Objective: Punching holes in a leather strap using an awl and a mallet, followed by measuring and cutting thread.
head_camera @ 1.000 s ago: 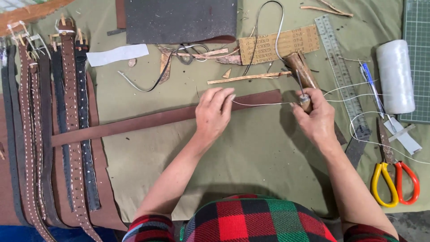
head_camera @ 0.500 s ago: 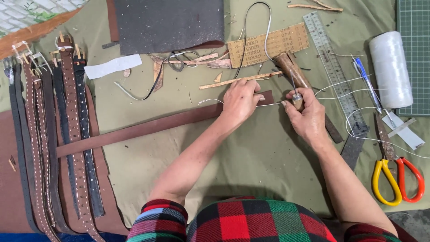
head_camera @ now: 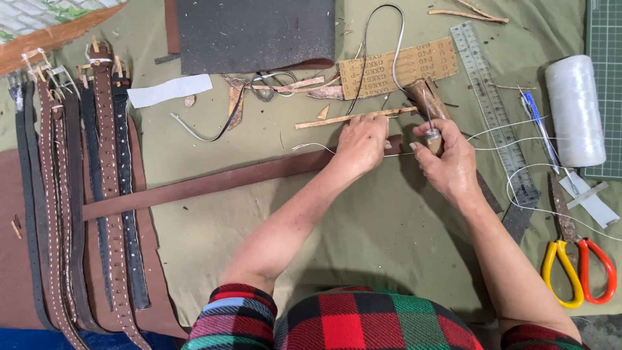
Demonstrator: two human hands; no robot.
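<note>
Right hand (head_camera: 447,162) grips an awl (head_camera: 432,133) at the strap (head_camera: 214,183) end; left hand (head_camera: 363,142) pinches thread (head_camera: 311,148) there. Strap lies across the worktop (head_camera: 363,240), no stitches visible along it; most sewing seems left.

Counted items on the green work cloth

One long brown leather strap (head_camera: 214,183), one white thread spool (head_camera: 574,110), one clear plastic ruler (head_camera: 492,107), and one pair of orange-and-yellow-handled scissors (head_camera: 573,259) are seen.

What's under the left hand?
The long brown leather strap runs under the left hand, with white thread emerging beside it. The strap's end and the stitch point are covered.
</note>
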